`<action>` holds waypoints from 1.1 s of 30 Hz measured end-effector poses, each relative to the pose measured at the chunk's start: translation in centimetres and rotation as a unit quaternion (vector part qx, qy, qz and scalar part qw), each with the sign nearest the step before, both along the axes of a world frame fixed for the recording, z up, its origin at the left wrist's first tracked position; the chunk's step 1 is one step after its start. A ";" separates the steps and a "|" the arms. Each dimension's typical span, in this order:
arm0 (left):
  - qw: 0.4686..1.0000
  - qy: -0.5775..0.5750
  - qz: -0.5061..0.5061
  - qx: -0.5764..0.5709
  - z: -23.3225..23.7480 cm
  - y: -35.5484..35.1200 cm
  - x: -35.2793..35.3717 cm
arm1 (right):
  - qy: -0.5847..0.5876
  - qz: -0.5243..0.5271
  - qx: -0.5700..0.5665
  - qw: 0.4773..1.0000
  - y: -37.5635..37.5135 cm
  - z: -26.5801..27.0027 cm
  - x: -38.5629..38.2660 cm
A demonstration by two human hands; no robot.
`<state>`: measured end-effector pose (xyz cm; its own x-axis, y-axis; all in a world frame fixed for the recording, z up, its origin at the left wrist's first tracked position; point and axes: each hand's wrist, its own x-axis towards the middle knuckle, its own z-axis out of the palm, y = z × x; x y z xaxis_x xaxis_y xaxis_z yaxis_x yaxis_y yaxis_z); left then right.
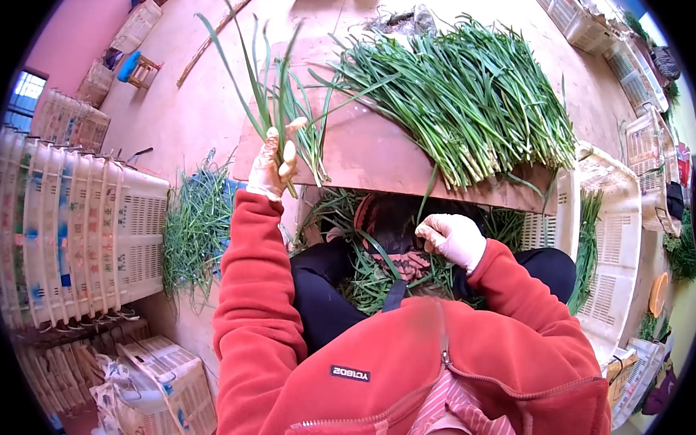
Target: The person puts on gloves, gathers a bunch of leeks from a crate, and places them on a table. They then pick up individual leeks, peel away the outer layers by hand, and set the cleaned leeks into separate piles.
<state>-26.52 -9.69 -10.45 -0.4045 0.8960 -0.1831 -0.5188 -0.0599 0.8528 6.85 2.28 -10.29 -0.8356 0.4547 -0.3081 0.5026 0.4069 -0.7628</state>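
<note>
My left hand (276, 165), in a pale glove with yellowish fingertips, is closed around a small bunch of garlic chives (261, 98), held upright with the leaves pointing away from me. Just right of it, a few loose chives (308, 134) lie on the board (388, 151). My right hand (452, 241), gloved too, is pinched over my lap below the board's near edge. A single green leaf (425, 195) runs up from its fingertips and seems to be in the pinch. A big pile of chives (466, 98) covers the board's right part, cut ends toward me.
Leaf scraps (358, 282) litter my lap. A white crate (613, 231) with chives stands at right. Stacked crates (80, 227) and a heap of green scraps (199, 223) are at left. A blue-topped stool (134, 69) stands further back.
</note>
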 end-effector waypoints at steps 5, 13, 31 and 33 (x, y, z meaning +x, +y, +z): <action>0.996 0.002 -0.072 0.046 2.5 0.0 3.7 | 0.113 -0.062 -0.059 0.990 0.9 1.7 -1.7; 0.991 -0.003 -0.118 0.057 4.0 -1.0 8.6 | 0.269 -0.056 -0.042 0.960 1.2 5.0 -4.2; 0.986 0.106 -0.126 0.015 4.0 -1.0 8.8 | 0.395 -0.075 -0.121 0.907 0.6 6.5 -7.0; 0.987 0.122 -0.109 0.003 3.6 -1.0 8.9 | 0.424 -0.088 -0.110 0.895 0.7 7.7 -8.3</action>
<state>-17.62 -10.65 -6.83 -0.2336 0.9673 -0.0992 -0.2998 0.0253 0.9537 -1.41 2.94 -2.56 -0.7330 0.6079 0.3053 -0.2540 0.1717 -0.9518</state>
